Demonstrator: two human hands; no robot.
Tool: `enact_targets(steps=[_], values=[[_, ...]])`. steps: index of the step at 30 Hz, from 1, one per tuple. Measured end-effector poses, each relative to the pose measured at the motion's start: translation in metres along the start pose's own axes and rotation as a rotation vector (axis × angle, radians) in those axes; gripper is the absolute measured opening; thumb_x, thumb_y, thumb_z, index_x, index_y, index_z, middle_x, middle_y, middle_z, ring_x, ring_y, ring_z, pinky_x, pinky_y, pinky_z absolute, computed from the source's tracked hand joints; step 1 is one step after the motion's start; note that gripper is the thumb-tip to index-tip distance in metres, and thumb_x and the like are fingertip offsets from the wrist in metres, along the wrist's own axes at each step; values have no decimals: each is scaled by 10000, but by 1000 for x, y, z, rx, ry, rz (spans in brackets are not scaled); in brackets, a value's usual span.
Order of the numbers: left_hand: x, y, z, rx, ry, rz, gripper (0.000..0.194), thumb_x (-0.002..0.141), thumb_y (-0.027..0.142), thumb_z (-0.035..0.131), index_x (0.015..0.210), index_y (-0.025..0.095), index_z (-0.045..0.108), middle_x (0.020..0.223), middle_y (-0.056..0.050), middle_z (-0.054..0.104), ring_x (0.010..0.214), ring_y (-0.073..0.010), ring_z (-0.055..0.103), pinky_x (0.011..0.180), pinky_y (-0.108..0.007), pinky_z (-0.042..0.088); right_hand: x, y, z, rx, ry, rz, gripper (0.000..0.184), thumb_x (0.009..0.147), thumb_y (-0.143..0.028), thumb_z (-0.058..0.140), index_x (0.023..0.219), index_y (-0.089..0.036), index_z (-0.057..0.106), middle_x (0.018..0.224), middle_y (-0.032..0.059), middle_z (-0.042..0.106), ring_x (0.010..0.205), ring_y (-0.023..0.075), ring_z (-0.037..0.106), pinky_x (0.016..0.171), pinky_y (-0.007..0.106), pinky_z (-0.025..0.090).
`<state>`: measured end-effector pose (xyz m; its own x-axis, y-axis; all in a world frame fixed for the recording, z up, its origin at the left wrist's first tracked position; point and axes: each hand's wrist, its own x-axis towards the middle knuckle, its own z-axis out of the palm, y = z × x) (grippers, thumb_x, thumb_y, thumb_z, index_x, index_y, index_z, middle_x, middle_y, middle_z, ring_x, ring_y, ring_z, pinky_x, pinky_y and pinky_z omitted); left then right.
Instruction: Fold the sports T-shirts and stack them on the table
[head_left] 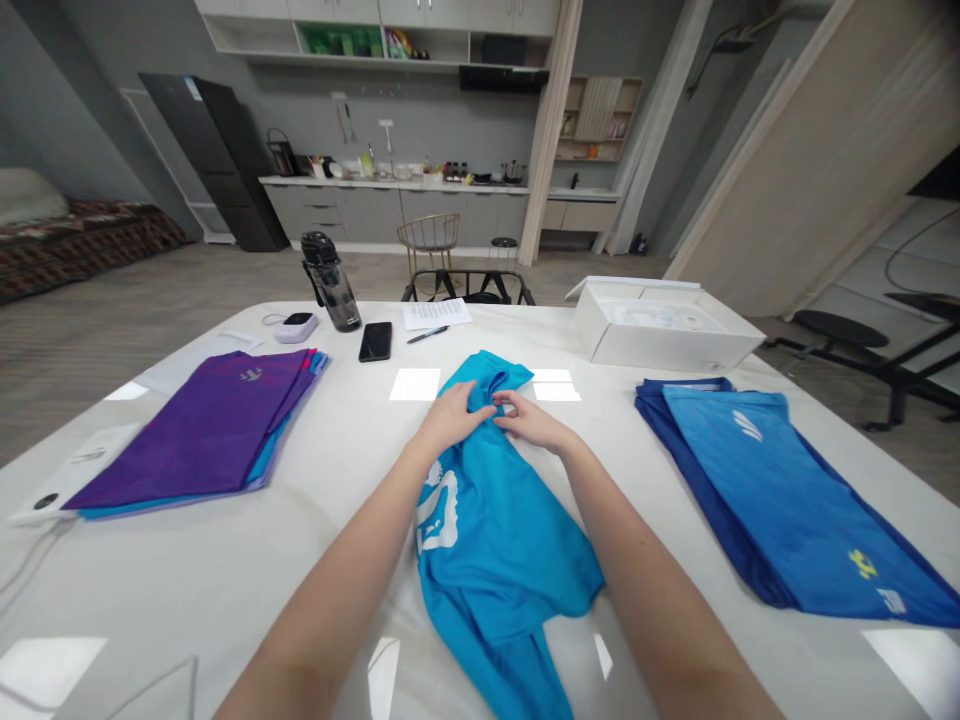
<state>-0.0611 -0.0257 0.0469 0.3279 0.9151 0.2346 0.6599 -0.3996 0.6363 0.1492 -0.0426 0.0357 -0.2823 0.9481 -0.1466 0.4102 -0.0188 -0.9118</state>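
A crumpled turquoise shirt (495,530) with a white print lies in the middle of the white table (360,450), running from the near edge away from me. My left hand (454,415) rests on its far part with fingers curled into the cloth. My right hand (529,418) sits beside it, fingertips pinching the same bunched fabric. The two hands almost touch.
A stack of folded purple and blue shirts (210,430) lies at the left, a stack of blue shirts (780,490) at the right. Farther back stand a dark bottle (330,282), a phone (375,341), a pen on paper (431,325) and an open white box (660,325).
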Motion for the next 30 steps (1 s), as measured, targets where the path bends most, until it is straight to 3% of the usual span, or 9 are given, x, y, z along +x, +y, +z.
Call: enact_targets(steps=[3, 7, 12, 16, 20, 22, 25, 27, 30], values=[[-1, 3, 11, 158, -87, -26, 243, 837, 373, 696, 1027, 223, 720, 1140, -120, 698, 1145, -342, 608, 1019, -463, 445, 3, 4, -1, -141, 119, 53, 417, 880, -319, 710, 1257, -200, 578, 1163, 68, 668, 793, 126, 638, 683, 228, 516], [2, 4, 13, -9, -56, -58, 80, 835, 289, 653, 792, 230, 685, 899, -72, 712, 909, -272, 650, 870, -392, 482, 1, 1, -6, -305, 174, 65, 272, 833, -308, 769, 1049, -175, 671, 906, 34, 720, 832, 169, 678, 789, 254, 508], [13, 0, -7, -668, 182, -318, 213, 727, 407, 699, 752, 217, 606, 732, -7, 635, 722, -185, 602, 706, -309, 472, 1, 0, -3, -365, 150, 117, 80, 813, -193, 721, 887, -167, 735, 793, 21, 723, 783, 167, 681, 730, 228, 485], [21, -30, -42, -1114, 489, -532, 215, 768, 414, 604, 828, 226, 519, 758, 1, 599, 739, -155, 614, 708, -289, 512, 2, 2, -10, -444, 190, 97, 178, 811, -102, 618, 920, -169, 741, 790, 15, 700, 781, 160, 655, 704, 221, 453], [16, -72, -77, -791, 711, -781, 97, 797, 299, 503, 860, 227, 514, 795, -33, 601, 849, -211, 653, 745, -348, 553, 0, 10, -33, -492, 275, 57, 214, 833, -132, 597, 1003, -190, 714, 802, 9, 675, 801, 173, 627, 705, 233, 435], [10, -82, -86, -568, 774, -856, 202, 794, 252, 490, 984, 219, 546, 922, -69, 630, 975, -258, 646, 810, -408, 551, -2, 16, -43, -499, 321, 68, 196, 852, -167, 604, 1022, -200, 696, 817, 9, 667, 813, 177, 622, 721, 240, 435], [3, -82, -87, -339, 872, -723, 380, 818, 184, 452, 1187, 202, 540, 1187, -123, 602, 1217, -273, 557, 1012, -440, 468, -4, 22, -48, -549, 357, 147, 176, 861, -189, 611, 1019, -206, 687, 868, 27, 666, 831, 190, 624, 747, 263, 440], [3, -76, -77, -171, 738, -449, 386, 838, 158, 437, 1193, 212, 578, 1241, -118, 604, 1251, -256, 550, 1076, -406, 426, -4, 20, -43, -602, 393, 180, 178, 869, -194, 598, 1022, -198, 689, 942, 59, 668, 865, 211, 626, 776, 290, 451], [6, -69, -51, -27, 212, -155, 345, 879, 178, 443, 1144, 224, 659, 1255, -112, 651, 1209, -255, 602, 1091, -393, 424, -3, 4, -25, -577, 444, 3, 211, 904, -217, 571, 1078, -185, 687, 1048, 92, 661, 939, 222, 628, 859, 321, 471]])
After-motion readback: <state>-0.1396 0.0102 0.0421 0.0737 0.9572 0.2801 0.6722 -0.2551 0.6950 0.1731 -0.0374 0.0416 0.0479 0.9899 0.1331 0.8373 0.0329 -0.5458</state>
